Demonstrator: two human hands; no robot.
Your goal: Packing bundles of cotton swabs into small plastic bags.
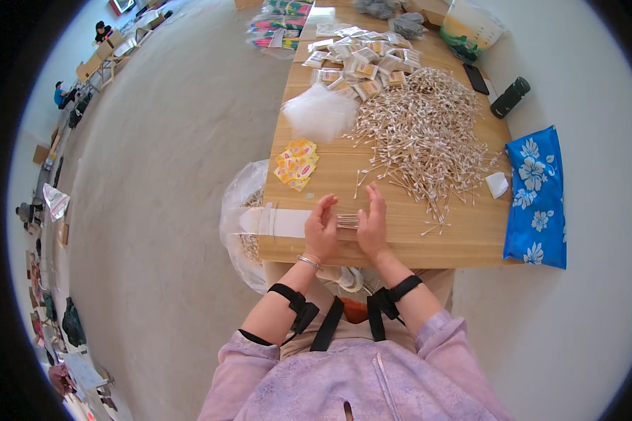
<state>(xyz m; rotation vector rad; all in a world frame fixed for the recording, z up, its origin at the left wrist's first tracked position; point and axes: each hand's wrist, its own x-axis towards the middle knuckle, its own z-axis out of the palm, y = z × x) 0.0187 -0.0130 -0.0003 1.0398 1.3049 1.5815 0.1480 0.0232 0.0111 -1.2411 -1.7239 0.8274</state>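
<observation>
A small bundle of cotton swabs [347, 222] lies sideways between my hands near the table's front edge. My left hand [321, 228] cups one end of it, and my right hand [373, 221] presses against the other, fingers pointing up and away. Both palms hide the swab tips. Under and beside my left hand runs a white strip [291, 223] reaching the table's left edge. Beyond my right hand spreads a large loose heap of cotton swabs [421, 126]. Yellow printed cards [297, 164] lie past my left hand, with a stack of clear plastic bags [320, 112] behind them.
Filled swab packets [361, 59] are piled at the back. Along the right side are a black phone [476, 79], a black bottle [510, 97], a white tissue [497, 184] and a blue flowered pouch [536, 200]. A plastic bag [235, 231] holding swabs hangs off the left edge.
</observation>
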